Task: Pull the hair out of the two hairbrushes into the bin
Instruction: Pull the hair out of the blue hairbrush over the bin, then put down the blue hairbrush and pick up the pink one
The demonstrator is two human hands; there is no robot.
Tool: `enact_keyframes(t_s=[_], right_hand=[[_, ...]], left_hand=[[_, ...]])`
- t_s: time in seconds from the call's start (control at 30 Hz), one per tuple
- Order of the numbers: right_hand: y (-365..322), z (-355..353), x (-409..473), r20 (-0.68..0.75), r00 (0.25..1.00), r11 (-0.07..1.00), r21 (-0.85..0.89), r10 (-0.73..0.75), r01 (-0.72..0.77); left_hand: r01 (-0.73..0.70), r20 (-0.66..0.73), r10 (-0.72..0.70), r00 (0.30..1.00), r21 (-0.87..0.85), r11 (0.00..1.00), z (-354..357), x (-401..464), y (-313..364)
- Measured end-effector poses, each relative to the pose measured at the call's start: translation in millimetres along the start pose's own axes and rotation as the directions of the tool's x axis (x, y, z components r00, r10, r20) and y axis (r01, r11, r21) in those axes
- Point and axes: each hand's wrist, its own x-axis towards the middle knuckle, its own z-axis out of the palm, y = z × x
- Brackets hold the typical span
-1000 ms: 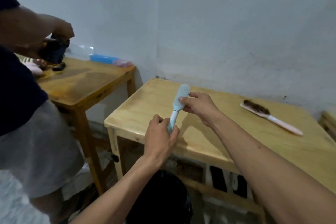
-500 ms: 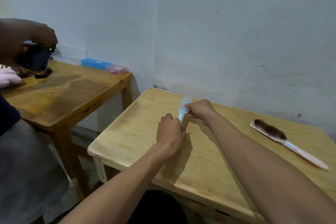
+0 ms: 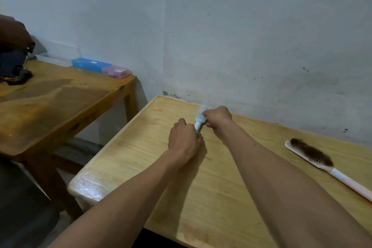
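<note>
A light blue hairbrush (image 3: 201, 116) with a white handle is held low over the pale wooden table (image 3: 141, 147), near its far edge. My left hand (image 3: 184, 140) is closed around the handle. My right hand (image 3: 218, 117) grips the brush head, hiding most of it. A pink hairbrush (image 3: 314, 157) packed with brown hair lies flat on the table at the right, apart from both hands. The bin is not in view.
A darker wooden table (image 3: 60, 102) stands to the left, with a blue box (image 3: 90, 64) and a pink box (image 3: 116, 71) at its back edge. Another person's hand (image 3: 12, 34) holds a dark object at the far left. A wall runs behind both tables.
Both hands carried the blue brush forward and down from above the table's near edge to its far side. The view rose, and the dark bin under the table edge dropped out of sight.
</note>
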Motion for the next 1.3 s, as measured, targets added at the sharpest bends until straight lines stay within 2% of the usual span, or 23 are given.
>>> enact_keyframes(t_s=[0.17,0.37,0.47,0.57,0.67,0.77,0.87,0.93,1.03,1.13,1.2,1.3], right_hand=[[-2,4,2,0.008,1.000,0.998,-0.067,-0.016,0.016],[1,-10,-4,0.022,0.999,0.998,-0.054,-0.030,0.031],[5,-32,-8,0.018,0.999,0.997,-0.069,-0.040,0.041],[12,-72,-12,0.019,0.997,0.989,-0.123,-0.074,0.076],[22,-129,-17,0.012,0.993,0.977,-0.176,-0.119,0.119],[37,-194,-30,0.007,0.992,0.949,-0.290,-0.127,0.123],[60,-256,-49,0.017,0.996,0.885,-0.459,-0.082,0.081],[77,-291,-65,0.028,0.999,0.822,-0.567,-0.046,0.054],[108,-324,-81,0.049,0.999,0.718,-0.696,0.004,0.032],[138,-333,-86,0.076,0.996,0.669,-0.743,0.038,0.031],[152,-331,-86,0.076,0.997,0.672,-0.739,0.004,0.054],[162,-328,-82,0.055,0.996,0.684,-0.723,-0.076,0.092]], left_hand=[[0.015,0.022,-0.013,1.000,-0.071,0.997,1,3,0],[0.032,0.013,-0.031,0.999,-0.094,0.995,-2,0,1],[0.010,-0.032,-0.011,0.999,-0.022,1.000,-6,-5,7],[-0.042,-0.133,0.047,0.990,0.045,0.998,-9,-14,22],[-0.135,-0.178,0.133,0.975,-0.004,0.991,-1,-21,50],[-0.216,-0.094,0.208,0.974,-0.088,0.972,17,-30,92],[-0.276,0.062,0.285,0.956,-0.124,0.953,41,-35,141],[-0.350,0.174,0.364,0.915,-0.109,0.931,54,-32,171],[-0.497,0.339,0.475,0.812,-0.024,0.867,66,-17,210],[-0.519,0.500,0.439,0.747,0.026,0.854,79,0,239],[-0.518,0.544,0.398,0.738,0.079,0.852,86,7,250],[-0.484,0.486,0.407,0.774,0.040,0.874,91,12,255]])
